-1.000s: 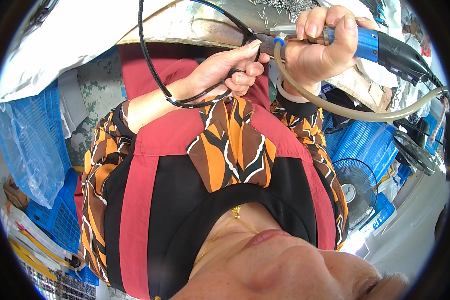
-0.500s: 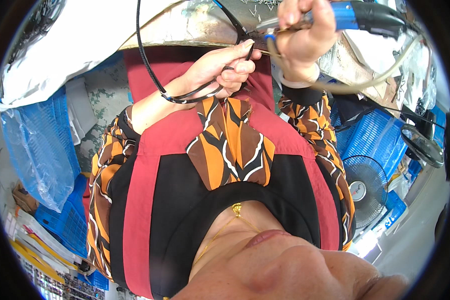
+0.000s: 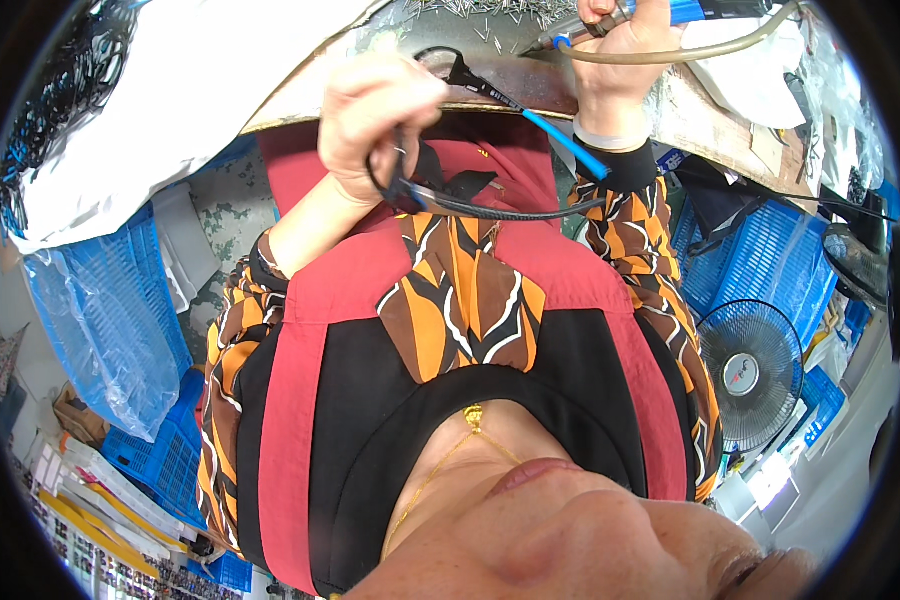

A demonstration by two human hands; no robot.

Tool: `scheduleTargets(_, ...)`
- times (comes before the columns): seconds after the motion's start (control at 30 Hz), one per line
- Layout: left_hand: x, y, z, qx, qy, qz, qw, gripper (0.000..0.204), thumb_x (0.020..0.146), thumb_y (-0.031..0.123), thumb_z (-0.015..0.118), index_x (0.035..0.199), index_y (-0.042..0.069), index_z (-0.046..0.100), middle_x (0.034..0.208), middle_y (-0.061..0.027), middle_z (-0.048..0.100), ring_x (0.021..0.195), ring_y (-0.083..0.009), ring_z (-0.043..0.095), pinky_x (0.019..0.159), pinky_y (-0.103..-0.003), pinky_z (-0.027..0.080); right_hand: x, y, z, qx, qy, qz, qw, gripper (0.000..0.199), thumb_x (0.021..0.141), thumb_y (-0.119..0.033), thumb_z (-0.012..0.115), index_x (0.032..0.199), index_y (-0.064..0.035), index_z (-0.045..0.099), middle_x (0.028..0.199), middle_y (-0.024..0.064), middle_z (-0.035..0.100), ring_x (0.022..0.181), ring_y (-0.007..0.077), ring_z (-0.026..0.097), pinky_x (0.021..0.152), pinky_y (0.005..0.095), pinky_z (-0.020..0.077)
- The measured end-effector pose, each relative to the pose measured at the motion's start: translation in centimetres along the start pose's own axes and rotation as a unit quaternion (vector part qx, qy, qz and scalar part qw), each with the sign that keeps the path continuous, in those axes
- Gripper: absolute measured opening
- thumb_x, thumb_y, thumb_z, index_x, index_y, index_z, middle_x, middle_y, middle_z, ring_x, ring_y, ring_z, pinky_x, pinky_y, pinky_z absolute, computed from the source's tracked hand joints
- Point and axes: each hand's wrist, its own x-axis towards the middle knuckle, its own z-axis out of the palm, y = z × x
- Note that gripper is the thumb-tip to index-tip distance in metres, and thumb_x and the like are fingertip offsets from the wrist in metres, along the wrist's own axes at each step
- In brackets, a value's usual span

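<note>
My left hand (image 3: 380,120), blurred by motion, is closed on an eyeglass frame (image 3: 482,88). The frame is thin and black; one temple arm, blue toward its end, points to my right sleeve, and a dark one crosses in front of my apron. Part of the rim is hidden by my fingers. My right hand (image 3: 625,55) grips a blue and black powered screwdriver (image 3: 685,12) with a tan hose running off it. Its pointed metal tip is low over the workbench (image 3: 430,80), apart from the frame.
Many small silver pins or screws (image 3: 500,12) lie scattered at the bench's far side. A white sheet (image 3: 190,90) and a heap of black and blue pieces (image 3: 70,90) are at left. Blue crates (image 3: 110,310) flank me, and a fan (image 3: 750,375) stands at right.
My left hand has moved left, turning the eyeglass frame so its temples now point right. My right hand has shifted slightly up and right with the screwdriver, whose tip is now away from the frame.
</note>
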Motion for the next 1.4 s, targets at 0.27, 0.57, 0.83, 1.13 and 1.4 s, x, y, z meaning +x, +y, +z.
scheduleTargets(0.27,-1.6,0.6,-0.8,-0.064,-0.108,0.024,0.992,0.035,0.077,-0.008,0.078,0.110,-0.004,0.068,0.101,-0.0123,0.062,0.076,-0.0249,0.067,0.067,-0.037,0.060,0.4,0.5,0.1,0.034,0.004,0.036,0.999,0.012,0.099,-0.015,0.063,0.106,-0.0091,0.056,0.072,0.0019,0.052,0.056,0.0126,0.051,0.047,0.0248,0.0400)
scheduleTargets(0.57,-2.0,0.6,-1.2,-0.049,-0.120,0.014,0.991,0.033,0.078,-0.007,0.079,0.109,-0.003,0.068,0.099,-0.0122,0.063,0.078,-0.0257,0.067,0.068,-0.039,0.061,-0.9,-0.8,1.4,0.032,-0.060,0.009,0.998,0.012,0.098,-0.007,0.061,0.106,-0.0085,0.053,0.074,0.0027,0.051,0.055,0.0137,0.051,0.046,0.0250,0.0408)
scheduleTargets(0.83,-1.8,0.8,-1.0,-0.033,-0.122,0.020,0.992,0.032,0.079,-0.007,0.079,0.109,-0.003,0.068,0.098,-0.0121,0.063,0.078,-0.0258,0.067,0.066,-0.039,0.061,-0.2,-0.1,0.0,0.268,0.015,0.154,0.951,0.012,0.098,-0.008,0.061,0.104,-0.0084,0.051,0.073,0.0021,0.050,0.054,0.0132,0.050,0.045,0.0245,0.0406)
scheduleTargets(1.13,-1.9,0.7,-1.3,-0.047,-0.129,0.019,0.990,0.033,0.078,-0.006,0.079,0.109,-0.004,0.068,0.098,-0.0120,0.063,0.075,-0.0256,0.067,0.065,-0.038,0.061,-0.8,-1.0,2.2,0.066,-0.088,0.036,0.993,0.011,0.098,-0.009,0.062,0.106,-0.0080,0.054,0.073,0.0034,0.053,0.055,0.0140,0.051,0.047,0.0246,0.0406)
scheduleTargets(1.4,-1.8,0.9,-1.0,-0.032,-0.122,0.025,0.992,0.033,0.078,-0.007,0.079,0.109,-0.003,0.068,0.100,-0.0118,0.062,0.078,-0.0255,0.067,0.065,-0.037,0.061,-2.3,-1.3,3.7,0.009,-0.119,0.063,0.991,0.010,0.099,-0.011,0.062,0.101,-0.0074,0.053,0.070,0.0023,0.052,0.053,0.0127,0.051,0.047,0.0244,0.0402)
